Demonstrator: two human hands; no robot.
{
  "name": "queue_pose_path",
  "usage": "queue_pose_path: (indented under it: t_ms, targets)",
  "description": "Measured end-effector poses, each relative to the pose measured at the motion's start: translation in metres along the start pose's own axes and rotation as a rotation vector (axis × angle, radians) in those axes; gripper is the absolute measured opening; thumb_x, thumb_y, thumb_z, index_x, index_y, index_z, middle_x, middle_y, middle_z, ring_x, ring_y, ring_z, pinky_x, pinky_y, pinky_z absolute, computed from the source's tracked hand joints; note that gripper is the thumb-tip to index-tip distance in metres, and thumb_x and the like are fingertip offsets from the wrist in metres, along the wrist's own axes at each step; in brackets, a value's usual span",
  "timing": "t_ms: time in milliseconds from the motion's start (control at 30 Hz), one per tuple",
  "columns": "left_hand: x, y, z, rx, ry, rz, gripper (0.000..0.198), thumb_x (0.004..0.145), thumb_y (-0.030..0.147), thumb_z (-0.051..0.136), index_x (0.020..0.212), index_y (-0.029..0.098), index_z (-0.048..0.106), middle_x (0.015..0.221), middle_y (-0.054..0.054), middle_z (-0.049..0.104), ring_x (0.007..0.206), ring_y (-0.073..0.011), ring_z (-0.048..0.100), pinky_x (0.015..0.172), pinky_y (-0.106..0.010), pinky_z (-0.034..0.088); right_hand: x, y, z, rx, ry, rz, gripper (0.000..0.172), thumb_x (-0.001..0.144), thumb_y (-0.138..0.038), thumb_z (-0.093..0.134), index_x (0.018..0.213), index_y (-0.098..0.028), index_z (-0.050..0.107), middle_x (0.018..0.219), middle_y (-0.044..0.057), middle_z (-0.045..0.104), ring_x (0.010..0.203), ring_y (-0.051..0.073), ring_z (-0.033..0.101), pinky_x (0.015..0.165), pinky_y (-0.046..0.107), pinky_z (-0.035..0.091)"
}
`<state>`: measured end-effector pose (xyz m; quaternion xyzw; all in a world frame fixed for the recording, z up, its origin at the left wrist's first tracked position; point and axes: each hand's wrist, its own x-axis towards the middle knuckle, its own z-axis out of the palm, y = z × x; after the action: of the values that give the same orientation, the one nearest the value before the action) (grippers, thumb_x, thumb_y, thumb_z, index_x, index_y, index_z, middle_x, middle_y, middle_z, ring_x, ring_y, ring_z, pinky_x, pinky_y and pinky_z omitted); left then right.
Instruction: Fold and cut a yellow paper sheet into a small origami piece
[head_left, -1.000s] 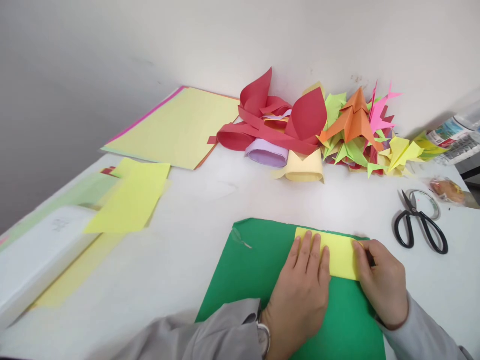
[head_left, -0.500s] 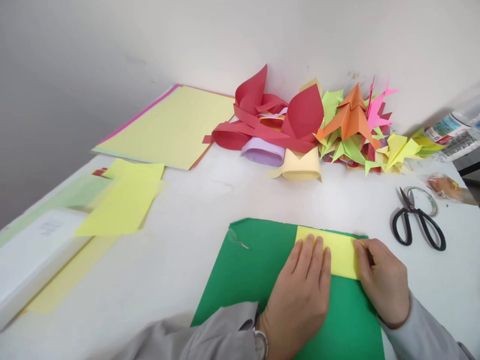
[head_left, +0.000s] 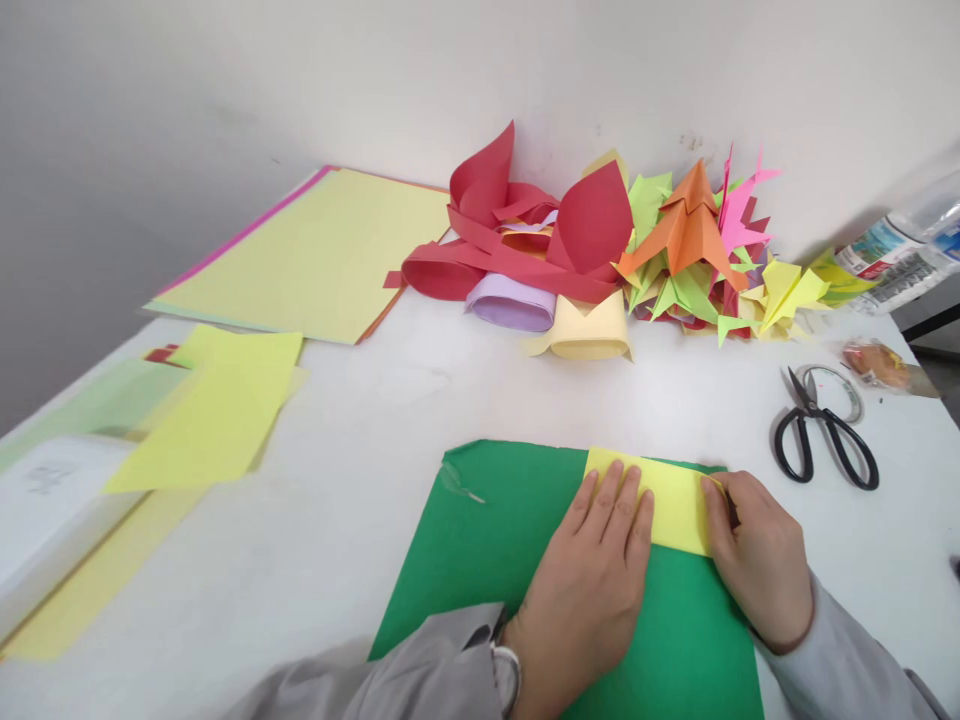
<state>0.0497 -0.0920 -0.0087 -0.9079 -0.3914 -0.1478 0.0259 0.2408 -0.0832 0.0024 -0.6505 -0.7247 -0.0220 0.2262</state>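
Observation:
A strip of folded yellow paper (head_left: pixel 679 508) lies along the far edge of a green sheet (head_left: pixel 495 540) on the white table. My left hand (head_left: pixel 589 580) rests on the strip's left part, palm down, fingers stretched out and pressing on it. At the strip's right end, my right hand (head_left: pixel 761 555) is closed, its thumb and curled forefinger pinching the edge of the yellow paper. The other right-hand fingers are tucked under and partly hidden. A small clear scrap (head_left: pixel 459 482) sits on the green sheet's left corner.
Black-handled scissors (head_left: pixel 823 430) and a tape roll (head_left: pixel 836 390) lie at right. Red paper shapes (head_left: pixel 592 225), an orange folded paper piece (head_left: pixel 694 225) and a plastic bottle (head_left: pixel 892 262) stand along the wall. Large coloured sheets (head_left: pixel 307 255), yellow papers (head_left: pixel 217 410) and a white box (head_left: pixel 60 510) are at left.
The view has shifted slightly, so most things on the table appear a little further left. Both hands keep the same hold on the yellow paper.

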Motion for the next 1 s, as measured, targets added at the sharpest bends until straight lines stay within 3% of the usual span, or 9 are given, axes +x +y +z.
queue_pose_path:
  t_ms: [133,900,1000]
  targets:
    - [0.0012,-0.0015,-0.0018,-0.023,-0.052,0.018,0.047,0.088,0.021,0.037,0.130,0.003,0.048,0.140,-0.023,0.043,0.133,-0.0367,0.036,0.108,-0.051,0.026,0.0001,-0.0003,-0.0002,0.008,-0.006,0.005,0.026,0.094,-0.027,0.039,0.076,-0.019,0.056,0.067,0.002,0.060,0.058,0.015,0.057,0.059,0.026,0.043]
    - [0.0024,-0.0049,-0.0013,-0.066,-0.084,0.047,0.048,0.088,0.021,0.041,0.132,0.002,0.045,0.143,-0.025,0.039,0.136,-0.0360,0.031,0.109,-0.051,0.025,-0.0014,-0.0004,0.0002,0.028,0.008,0.014,0.024,0.093,-0.024,0.039,0.076,-0.019,0.055,0.066,0.002,0.060,0.058,0.015,0.057,0.058,0.026,0.043]
    - [0.0024,-0.0036,-0.0027,-0.081,-0.096,0.013,0.049,0.089,0.028,0.042,0.132,0.004,0.045,0.144,-0.023,0.038,0.137,-0.0360,0.028,0.109,-0.051,0.024,-0.0009,-0.0001,0.0005,0.025,0.003,0.013,0.023,0.093,-0.023,0.039,0.077,-0.019,0.056,0.067,0.002,0.061,0.059,0.015,0.058,0.059,0.027,0.043]
